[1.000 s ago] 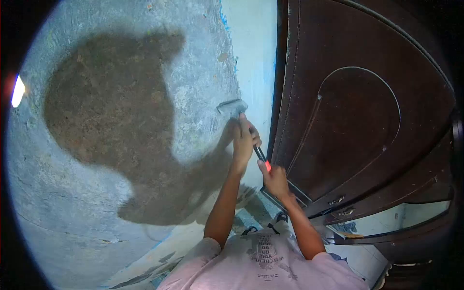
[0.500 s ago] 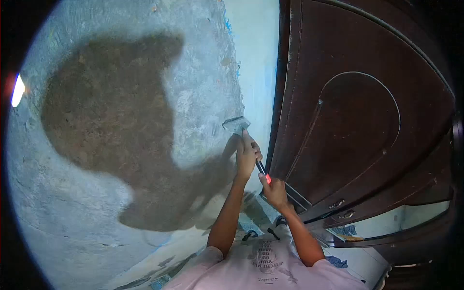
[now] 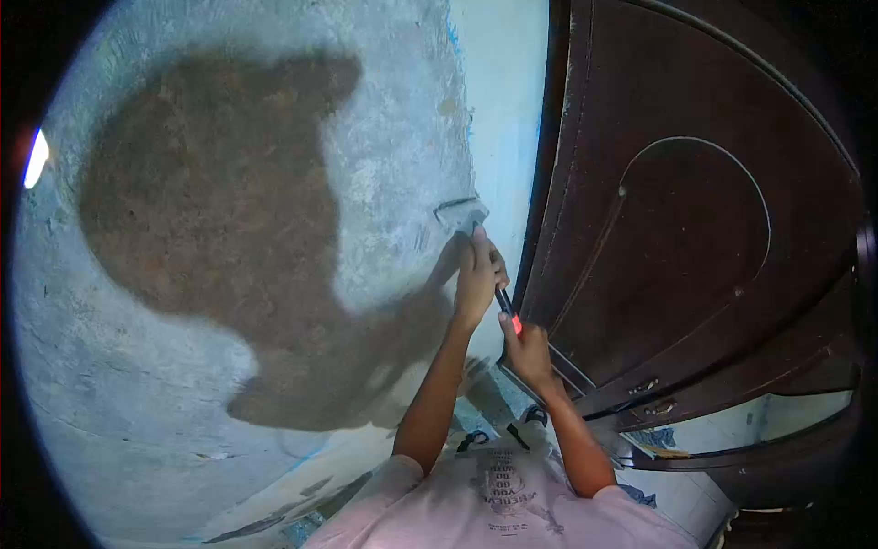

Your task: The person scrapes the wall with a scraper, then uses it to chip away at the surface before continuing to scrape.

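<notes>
Both of my hands are closed around one long-handled wall scraper (image 3: 463, 212). Its wide, greyish blade lies against the rough wall (image 3: 393, 156), close to where the bare patch meets a smoother pale strip. My left hand (image 3: 477, 279) grips the upper handle just behind the blade, its thumb pointing along it. Lower down, my right hand (image 3: 529, 355) is wrapped round the black handle near a red section. The handle's far end is hidden in that hand.
A dark brown carved wooden cabinet (image 3: 686, 229) stands close on the right, with small metal handles. Along the wall's edge runs a pale strip (image 3: 498, 101). My shadow covers much of the wall on the left, and a bright light shows at far left.
Both hands and the scraper have moved a little way up the wall, still gripping. The view has shifted slightly, so the cabinet appears farther right.
</notes>
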`<state>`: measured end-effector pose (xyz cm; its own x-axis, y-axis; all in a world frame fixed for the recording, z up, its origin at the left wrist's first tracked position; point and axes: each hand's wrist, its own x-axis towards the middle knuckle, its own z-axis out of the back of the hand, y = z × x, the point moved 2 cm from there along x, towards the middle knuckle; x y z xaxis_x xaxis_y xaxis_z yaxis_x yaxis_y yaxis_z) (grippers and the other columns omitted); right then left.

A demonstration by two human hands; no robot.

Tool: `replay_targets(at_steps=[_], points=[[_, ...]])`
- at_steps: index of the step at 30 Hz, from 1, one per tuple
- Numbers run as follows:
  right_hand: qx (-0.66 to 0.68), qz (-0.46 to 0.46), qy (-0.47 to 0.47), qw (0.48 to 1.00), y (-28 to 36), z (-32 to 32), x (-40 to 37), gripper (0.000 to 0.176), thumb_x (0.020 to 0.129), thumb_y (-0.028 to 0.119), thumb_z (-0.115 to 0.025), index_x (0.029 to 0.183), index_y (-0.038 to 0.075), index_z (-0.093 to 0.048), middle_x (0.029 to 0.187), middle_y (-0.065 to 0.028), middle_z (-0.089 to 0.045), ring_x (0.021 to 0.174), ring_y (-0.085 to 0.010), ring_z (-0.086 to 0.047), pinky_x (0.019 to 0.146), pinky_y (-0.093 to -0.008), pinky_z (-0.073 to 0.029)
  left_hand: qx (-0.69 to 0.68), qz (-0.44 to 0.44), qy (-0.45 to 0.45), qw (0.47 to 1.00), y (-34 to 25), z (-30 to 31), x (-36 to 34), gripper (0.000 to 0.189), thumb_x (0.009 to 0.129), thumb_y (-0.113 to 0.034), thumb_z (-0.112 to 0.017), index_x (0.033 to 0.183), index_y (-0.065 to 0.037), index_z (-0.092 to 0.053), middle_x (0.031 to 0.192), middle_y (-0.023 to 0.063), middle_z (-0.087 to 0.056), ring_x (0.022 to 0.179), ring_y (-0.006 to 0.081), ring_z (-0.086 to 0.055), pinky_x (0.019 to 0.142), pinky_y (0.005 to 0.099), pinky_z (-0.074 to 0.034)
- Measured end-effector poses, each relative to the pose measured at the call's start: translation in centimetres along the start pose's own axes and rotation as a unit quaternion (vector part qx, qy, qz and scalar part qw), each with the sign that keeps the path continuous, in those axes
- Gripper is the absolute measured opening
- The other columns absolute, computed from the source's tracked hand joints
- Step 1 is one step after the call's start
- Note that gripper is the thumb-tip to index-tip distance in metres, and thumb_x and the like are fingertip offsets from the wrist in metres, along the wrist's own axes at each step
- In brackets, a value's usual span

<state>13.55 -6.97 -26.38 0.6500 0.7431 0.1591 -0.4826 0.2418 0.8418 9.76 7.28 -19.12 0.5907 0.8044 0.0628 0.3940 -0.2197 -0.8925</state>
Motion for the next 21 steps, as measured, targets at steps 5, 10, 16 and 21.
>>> replay_targets(at_steps=[5,10,16,21], points=[[0.024,-0.006,0.005,1.0,3.2,2.6,1.7,0.066,0.1,0.05,-0.053,0.068,-0.007,-0.06,0.054,-0.0255,-0.048,0.051,-0.0378,-0.06,0.054,-0.048,-0.043,0.007,-0.029,0.023,0.999,-3.3,-2.3,1.4,0.046,0.104,-0.054,-0.042,0.086,-0.011,-0.04,0.061,-0.002,-0.036,0.046,0.0092,-0.037,0.044,0.0269,-0.036],[0.015,-0.003,0.007,1.0,-0.3,0.2,-0.7,0.067,0.1,0.05,-0.054,0.065,-0.007,-0.059,0.053,-0.0257,-0.047,0.049,-0.0414,-0.054,0.052,-0.0477,-0.043,0.011,-0.005,-0.018,1.0,0.4,-0.3,-0.3,0.047,0.105,-0.053,-0.04,0.083,-0.011,-0.038,0.057,-0.0021,-0.035,0.043,0.0095,-0.037,0.041,0.0265,-0.035],[0.021,0.034,-0.021,0.999,3.2,2.6,2.0,0.067,0.099,0.051,-0.056,0.065,-0.007,-0.059,0.052,-0.0231,-0.046,0.045,-0.0314,-0.05,0.051,-0.0458,-0.042,-0.003,-0.052,0.015,0.999,-5.3,-3.3,0.6,0.044,0.105,-0.05,-0.042,0.086,-0.01,-0.04,0.059,-0.0014,-0.037,0.044,0.0099,-0.037,0.041,0.026,-0.033],[0.035,-0.002,-0.028,0.999,-0.1,0.2,-0.4,0.068,0.097,0.053,-0.057,0.067,-0.008,-0.061,0.051,-0.0216,-0.047,0.046,-0.0297,-0.051,0.052,-0.046,-0.042,-0.015,-0.037,-0.04,0.998,1.0,-0.4,-1.5,0.036,0.107,-0.04,-0.04,0.099,-0.005,-0.043,0.067,0.0011,-0.04,0.051,0.0088,-0.039,0.046,0.0265,-0.035]])
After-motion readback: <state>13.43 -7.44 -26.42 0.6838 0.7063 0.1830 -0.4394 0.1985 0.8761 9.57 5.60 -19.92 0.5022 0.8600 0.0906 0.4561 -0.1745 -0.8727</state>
